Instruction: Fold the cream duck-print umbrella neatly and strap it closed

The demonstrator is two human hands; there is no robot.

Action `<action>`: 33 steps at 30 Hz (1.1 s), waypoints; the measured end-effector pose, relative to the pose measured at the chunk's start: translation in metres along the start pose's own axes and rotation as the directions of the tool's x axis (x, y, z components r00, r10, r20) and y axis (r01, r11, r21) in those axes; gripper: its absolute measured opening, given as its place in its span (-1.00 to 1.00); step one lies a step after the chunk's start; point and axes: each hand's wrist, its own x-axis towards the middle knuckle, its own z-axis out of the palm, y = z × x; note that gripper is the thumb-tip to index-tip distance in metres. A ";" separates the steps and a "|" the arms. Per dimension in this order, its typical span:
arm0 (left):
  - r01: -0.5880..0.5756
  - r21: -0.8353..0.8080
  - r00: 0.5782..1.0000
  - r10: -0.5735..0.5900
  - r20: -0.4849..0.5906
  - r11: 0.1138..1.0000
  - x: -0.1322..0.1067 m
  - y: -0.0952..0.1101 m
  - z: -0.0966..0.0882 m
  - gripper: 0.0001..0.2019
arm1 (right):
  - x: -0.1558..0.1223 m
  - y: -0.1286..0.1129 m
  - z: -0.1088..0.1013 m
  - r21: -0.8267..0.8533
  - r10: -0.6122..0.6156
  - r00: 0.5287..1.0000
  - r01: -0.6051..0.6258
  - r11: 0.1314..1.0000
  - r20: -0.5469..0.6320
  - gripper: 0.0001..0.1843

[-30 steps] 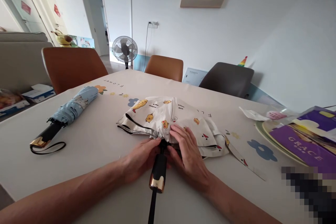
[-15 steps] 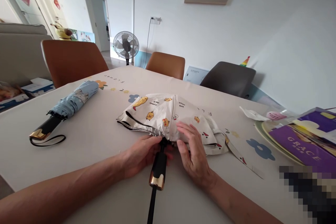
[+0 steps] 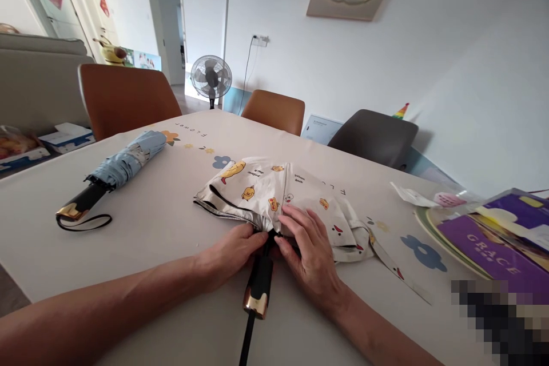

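Note:
A cream folding umbrella (image 3: 261, 191) printed with yellow chicks lies loosely collapsed on the table (image 3: 171, 240) in front of me. Its black handle with a gold band (image 3: 258, 285) points toward me, with a black strap hanging off the near edge. My left hand (image 3: 227, 251) pinches the canopy fabric where it meets the handle, fingers closed. My right hand (image 3: 309, 251) lies on the canopy's near edge, fingers curled and pressing the fabric down beside the handle.
A light blue folded umbrella (image 3: 115, 174) with black handle and wrist loop lies at the left. A plate with purple packets (image 3: 493, 234) sits at the right. Three chairs (image 3: 124, 100) stand around the far side; a fan (image 3: 211, 77) stands by the wall.
My right hand lifted slightly off the canopy, then settled back close to the handle. My left hand kept its pinch at the canopy's base. The view shifted a little.

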 end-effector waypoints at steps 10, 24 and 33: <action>0.005 0.121 0.999 -0.010 0.040 0.993 -0.003 0.004 0.000 -0.72 | 0.016 -0.004 -0.016 -0.030 -0.028 0.996 0.026 0.999 -0.081 -0.71; 0.034 0.157 0.998 -0.043 0.054 0.987 -0.004 0.007 0.002 -0.78 | 0.028 0.001 -0.043 -0.053 0.103 0.976 -0.116 0.992 -0.194 -0.74; 0.016 0.176 0.995 -0.034 0.095 0.984 -0.005 0.003 -0.003 -0.74 | 0.043 0.026 -0.069 0.114 0.507 0.755 -0.510 0.853 -0.415 -0.72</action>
